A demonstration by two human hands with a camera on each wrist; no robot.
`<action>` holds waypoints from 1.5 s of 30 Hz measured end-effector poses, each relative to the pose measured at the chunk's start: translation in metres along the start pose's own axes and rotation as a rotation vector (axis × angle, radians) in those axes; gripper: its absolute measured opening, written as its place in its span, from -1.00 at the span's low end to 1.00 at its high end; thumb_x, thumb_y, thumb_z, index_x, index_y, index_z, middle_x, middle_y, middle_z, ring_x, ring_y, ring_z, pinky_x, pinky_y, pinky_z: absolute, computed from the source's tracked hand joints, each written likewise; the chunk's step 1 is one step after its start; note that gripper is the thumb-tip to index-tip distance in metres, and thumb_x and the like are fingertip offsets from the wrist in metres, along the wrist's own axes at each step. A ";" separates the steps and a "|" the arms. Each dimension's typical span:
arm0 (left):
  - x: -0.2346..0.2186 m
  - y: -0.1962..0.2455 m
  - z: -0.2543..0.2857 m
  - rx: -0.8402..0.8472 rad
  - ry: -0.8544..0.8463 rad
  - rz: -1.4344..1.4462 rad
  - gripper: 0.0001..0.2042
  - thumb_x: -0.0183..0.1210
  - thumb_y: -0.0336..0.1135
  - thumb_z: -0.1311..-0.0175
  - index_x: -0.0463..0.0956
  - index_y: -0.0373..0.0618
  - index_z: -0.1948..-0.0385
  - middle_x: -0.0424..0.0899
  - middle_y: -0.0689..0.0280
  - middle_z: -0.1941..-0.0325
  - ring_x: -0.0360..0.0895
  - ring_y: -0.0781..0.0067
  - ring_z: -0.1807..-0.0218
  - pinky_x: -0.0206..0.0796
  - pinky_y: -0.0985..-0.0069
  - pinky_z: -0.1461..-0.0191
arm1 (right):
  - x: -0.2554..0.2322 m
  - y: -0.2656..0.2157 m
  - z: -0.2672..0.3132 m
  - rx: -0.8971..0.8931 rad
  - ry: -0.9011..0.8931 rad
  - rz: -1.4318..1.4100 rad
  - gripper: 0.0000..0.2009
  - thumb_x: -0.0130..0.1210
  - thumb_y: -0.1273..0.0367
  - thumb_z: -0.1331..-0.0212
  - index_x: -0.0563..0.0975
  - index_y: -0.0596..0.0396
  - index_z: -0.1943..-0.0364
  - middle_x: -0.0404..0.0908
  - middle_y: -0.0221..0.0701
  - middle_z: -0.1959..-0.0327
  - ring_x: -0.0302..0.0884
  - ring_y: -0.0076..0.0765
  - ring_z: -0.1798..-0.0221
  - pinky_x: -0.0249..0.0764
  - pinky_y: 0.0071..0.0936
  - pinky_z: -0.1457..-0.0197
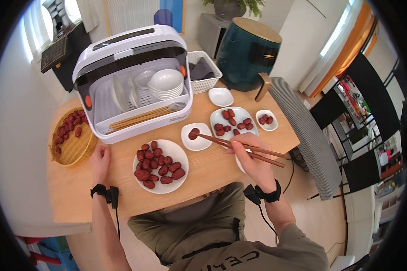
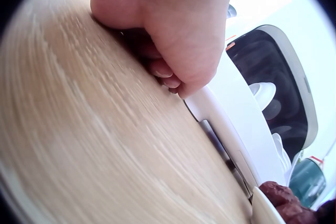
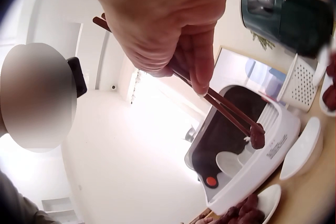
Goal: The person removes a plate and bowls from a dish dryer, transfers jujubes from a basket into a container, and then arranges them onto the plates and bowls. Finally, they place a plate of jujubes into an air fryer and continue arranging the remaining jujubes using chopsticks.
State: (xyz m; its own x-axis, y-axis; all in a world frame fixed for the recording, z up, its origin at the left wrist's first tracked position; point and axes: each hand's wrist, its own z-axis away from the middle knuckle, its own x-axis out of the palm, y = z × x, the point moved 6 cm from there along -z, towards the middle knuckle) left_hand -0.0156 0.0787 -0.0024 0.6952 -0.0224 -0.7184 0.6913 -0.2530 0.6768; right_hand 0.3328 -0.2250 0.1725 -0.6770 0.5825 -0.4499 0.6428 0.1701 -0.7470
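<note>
My right hand point(image 1: 254, 159) grips brown chopsticks point(image 1: 257, 152), whose tips pinch one red date point(image 1: 194, 133) over a small white square dish point(image 1: 196, 143). In the right wrist view the date point(image 3: 257, 136) hangs between the tips, off any surface. My left hand point(image 1: 100, 159) rests on the wooden table with fingers curled, holding nothing visible; the left wrist view shows its curled fingers point(image 2: 167, 77) against the tabletop. Between the hands stands a round white plate point(image 1: 178, 184) heaped with dates point(image 1: 148, 163). A larger white plate point(image 1: 253, 128) beyond the small dish bears several dates in groups.
A white dish dryer point(image 1: 145, 128) with bowls stands behind the round plate. A woven basket point(image 1: 79, 156) of dates is at the left. Farther right are an empty dish point(image 1: 221, 96), a small dish with dates point(image 1: 272, 126) and a green air fryer point(image 1: 244, 58). Another dish lies partly under my right hand.
</note>
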 end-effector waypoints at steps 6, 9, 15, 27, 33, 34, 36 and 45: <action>0.007 -0.009 -0.004 -0.004 -0.026 0.105 -0.72 0.11 -0.22 -0.33 0.42 -0.25 0.49 0.40 0.39 0.60 0.29 0.61 0.48 0.19 0.55 0.38 | -0.114 0.037 0.021 0.175 0.350 0.076 -0.88 0.08 0.47 -0.30 0.55 0.30 0.24 0.65 -0.32 0.39 0.65 -0.49 0.34 0.57 -0.59 0.25; 0.003 0.001 -0.001 0.000 -0.026 0.107 -0.71 0.10 -0.22 -0.33 0.38 -0.26 0.50 0.38 0.38 0.60 0.26 0.61 0.48 0.17 0.55 0.37 | -0.151 0.063 0.022 0.195 0.391 0.197 -0.86 0.08 0.44 -0.31 0.54 0.30 0.26 0.64 -0.32 0.41 0.64 -0.50 0.37 0.57 -0.61 0.29; 0.001 0.000 -0.001 -0.005 -0.008 0.032 -0.72 0.13 -0.19 -0.28 0.46 -0.28 0.46 0.51 0.24 0.57 0.43 0.45 0.48 0.28 0.45 0.33 | -0.171 0.104 0.021 0.273 0.377 0.345 -0.84 0.09 0.41 -0.31 0.55 0.28 0.25 0.64 -0.34 0.47 0.64 -0.51 0.42 0.53 -0.62 0.35; -0.004 0.012 0.004 -0.051 -0.006 -0.044 -0.70 0.12 -0.12 -0.27 0.52 -0.23 0.42 0.60 0.19 0.53 0.53 0.34 0.45 0.34 0.39 0.30 | -0.126 0.058 0.027 0.255 0.382 -0.063 -0.86 0.05 0.46 -0.33 0.53 0.32 0.26 0.64 -0.26 0.39 0.62 -0.47 0.41 0.56 -0.60 0.32; -0.003 0.007 0.004 -0.009 0.081 -0.035 -0.74 0.13 -0.15 -0.19 0.57 -0.18 0.42 0.63 0.16 0.54 0.60 0.21 0.46 0.38 0.33 0.33 | -0.008 0.007 0.026 0.169 -0.083 -0.119 -0.92 0.11 0.51 -0.23 0.58 0.25 0.26 0.63 -0.33 0.38 0.61 -0.45 0.35 0.50 -0.52 0.30; -0.003 0.005 0.004 -0.025 0.090 -0.044 -0.74 0.13 -0.15 -0.19 0.57 -0.18 0.42 0.63 0.16 0.54 0.60 0.21 0.46 0.38 0.33 0.33 | 0.010 -0.001 0.024 0.163 -0.178 -0.104 -0.92 0.14 0.50 -0.20 0.58 0.22 0.26 0.63 -0.30 0.38 0.61 -0.36 0.36 0.48 -0.48 0.31; -0.001 0.005 0.003 -0.028 0.071 -0.024 -0.75 0.13 -0.16 -0.18 0.57 -0.18 0.44 0.63 0.15 0.55 0.60 0.20 0.46 0.38 0.33 0.33 | 0.039 -0.012 0.019 0.077 -0.262 -0.072 -0.91 0.17 0.48 -0.20 0.58 0.21 0.26 0.63 -0.27 0.39 0.60 -0.30 0.38 0.47 -0.46 0.32; -0.003 0.007 0.004 -0.017 0.088 -0.013 -0.74 0.13 -0.16 -0.17 0.57 -0.20 0.46 0.63 0.12 0.55 0.60 0.14 0.47 0.37 0.28 0.35 | 0.076 -0.019 0.006 -0.023 -0.308 -0.075 -0.89 0.20 0.47 -0.18 0.60 0.24 0.26 0.64 -0.27 0.37 0.57 -0.35 0.39 0.47 -0.50 0.31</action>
State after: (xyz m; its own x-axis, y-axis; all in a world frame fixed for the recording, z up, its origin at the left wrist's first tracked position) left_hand -0.0137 0.0734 0.0044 0.7006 0.0657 -0.7106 0.7028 -0.2362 0.6710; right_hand 0.2673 -0.1887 0.1496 -0.7970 0.3007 -0.5238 0.5928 0.2228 -0.7739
